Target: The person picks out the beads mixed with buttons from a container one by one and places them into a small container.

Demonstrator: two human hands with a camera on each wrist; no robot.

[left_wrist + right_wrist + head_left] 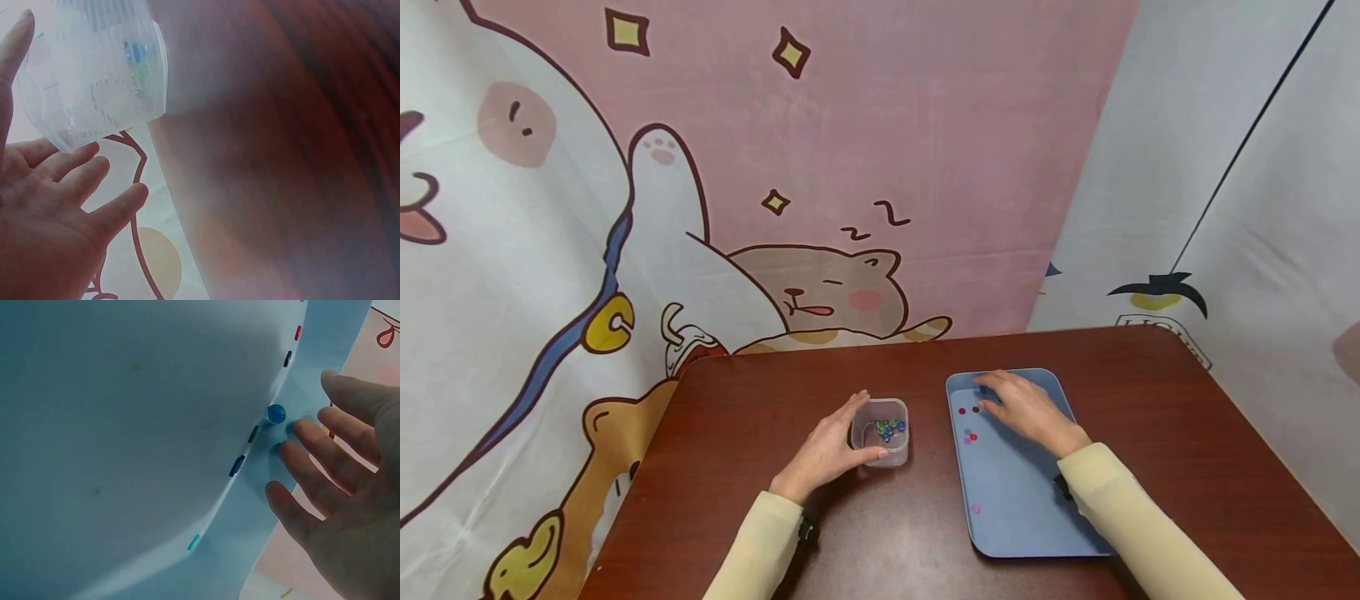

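Note:
On the table stands a clear plastic container [897, 457] with several blue and green glass marbles [887, 429] in it. My left hand [827, 446] holds it from the left, thumb along the near side and fingertips at the far rim. In the left wrist view, the container [94, 119] sits between thumb and fingers. Over the far end of a light blue tray [1022, 508] is my right hand [1028, 410], fingers spread and loosely bent. Close to those fingers, a blue marble [275, 414] lies on the tray; no grip on it shows.
Small flat coloured pieces lie along the tray's edges, among them a red one [962, 411], a black one [976, 409] and a pink one [976, 509]. The brown table [910, 533] meets a cartoon-printed cloth [970, 167] at its far edge.

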